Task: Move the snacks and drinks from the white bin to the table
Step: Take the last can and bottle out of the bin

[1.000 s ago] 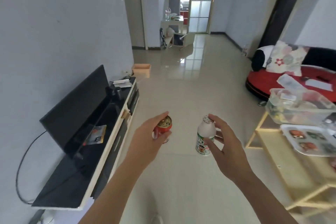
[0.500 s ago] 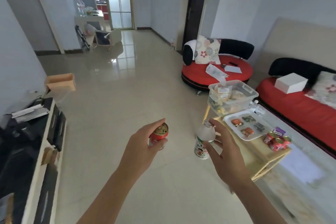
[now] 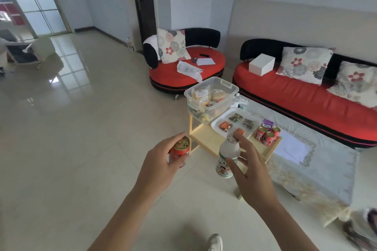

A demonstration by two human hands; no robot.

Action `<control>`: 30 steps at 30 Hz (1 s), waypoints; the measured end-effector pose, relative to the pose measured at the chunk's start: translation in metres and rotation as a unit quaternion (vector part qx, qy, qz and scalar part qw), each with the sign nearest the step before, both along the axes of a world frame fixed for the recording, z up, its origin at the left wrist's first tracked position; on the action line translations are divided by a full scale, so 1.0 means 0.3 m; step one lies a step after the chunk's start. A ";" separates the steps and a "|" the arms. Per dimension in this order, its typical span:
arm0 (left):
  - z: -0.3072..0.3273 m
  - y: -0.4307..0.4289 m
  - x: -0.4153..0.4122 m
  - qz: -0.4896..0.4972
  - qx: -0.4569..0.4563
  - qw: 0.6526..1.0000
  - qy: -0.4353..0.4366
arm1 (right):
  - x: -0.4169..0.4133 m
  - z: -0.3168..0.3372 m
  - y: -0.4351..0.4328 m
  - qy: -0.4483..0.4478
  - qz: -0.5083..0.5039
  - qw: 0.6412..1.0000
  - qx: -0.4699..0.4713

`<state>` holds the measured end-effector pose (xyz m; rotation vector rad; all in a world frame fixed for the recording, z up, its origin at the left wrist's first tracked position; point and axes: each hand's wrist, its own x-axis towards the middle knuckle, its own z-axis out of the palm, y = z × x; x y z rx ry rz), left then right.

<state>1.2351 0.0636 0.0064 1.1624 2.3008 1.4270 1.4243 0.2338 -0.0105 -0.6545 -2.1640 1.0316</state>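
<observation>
My left hand [image 3: 161,161] is closed around a red drink can [image 3: 180,152] with a gold top, held upright over the floor. My right hand [image 3: 251,169] holds a small white milk bottle [image 3: 227,156] by its neck and side. Ahead, a clear plastic bin [image 3: 212,96] with packaged snacks stands on a small wooden table [image 3: 206,138]. Beside it lies a white tray [image 3: 219,121] with several snack packets. Three red cans [image 3: 268,134] and a purple carton [image 3: 267,124] stand at the table's right end.
A low table under a pale cloth [image 3: 318,161] adjoins the wooden one. Behind are a round red seat [image 3: 187,67] and a long red sofa [image 3: 306,91] with cushions and a white box [image 3: 262,65]. Tiled floor [image 3: 81,128] stretches to the left. A shoe [image 3: 215,242] shows below.
The view has swung right, from the TV stand toward the sofa and wooden table, which now sit closer. Both hands keep the can and the bottle in front.
</observation>
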 end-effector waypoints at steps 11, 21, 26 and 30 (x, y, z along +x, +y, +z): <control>-0.025 0.631 -0.177 -0.068 -0.040 0.997 0.000 | -0.159 -0.072 0.541 0.000 -0.047 0.998 -0.034; -0.068 1.182 -0.211 -0.178 -0.048 0.983 -0.013 | -0.133 -0.080 0.958 -0.019 -0.128 0.991 -0.023; -0.163 1.438 -0.212 -0.242 -0.058 0.968 -0.043 | -0.116 -0.141 1.113 -0.031 -0.191 0.980 -0.038; -0.230 1.649 -0.229 -0.295 -0.052 0.952 -0.056 | -0.136 -0.191 1.234 -0.051 -0.242 0.967 -0.060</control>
